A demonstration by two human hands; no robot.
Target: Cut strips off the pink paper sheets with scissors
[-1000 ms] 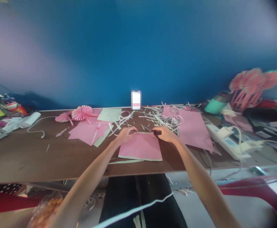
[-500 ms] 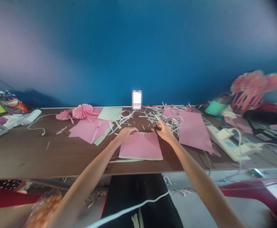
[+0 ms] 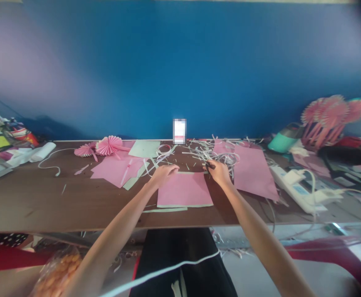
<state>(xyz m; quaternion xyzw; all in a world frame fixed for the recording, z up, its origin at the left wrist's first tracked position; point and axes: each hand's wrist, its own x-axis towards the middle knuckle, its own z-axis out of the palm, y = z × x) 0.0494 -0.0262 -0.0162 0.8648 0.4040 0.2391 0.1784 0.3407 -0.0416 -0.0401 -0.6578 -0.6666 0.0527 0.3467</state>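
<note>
A pink paper sheet (image 3: 185, 190) lies on the brown table (image 3: 44, 202) in front of me, with a pale green edge showing along its bottom. My left hand (image 3: 163, 175) rests closed on the sheet's far left corner and pinches its top edge. My right hand (image 3: 220, 172) is at the far right corner, fingers closed round a small dark object (image 3: 210, 165), possibly scissors; I cannot make it out clearly.
Cut paper strips (image 3: 209, 154) are heaped behind the sheet. More pink sheets (image 3: 251, 170) lie right and left (image 3: 115, 170). Folded pink fans (image 3: 107, 146) sit at the back left. A power strip (image 3: 294, 186) and fan bundle (image 3: 331, 113) stand at right.
My right hand has shifted slightly right along the sheet's far edge with the dark object. My left hand has stayed on the far left corner.
</note>
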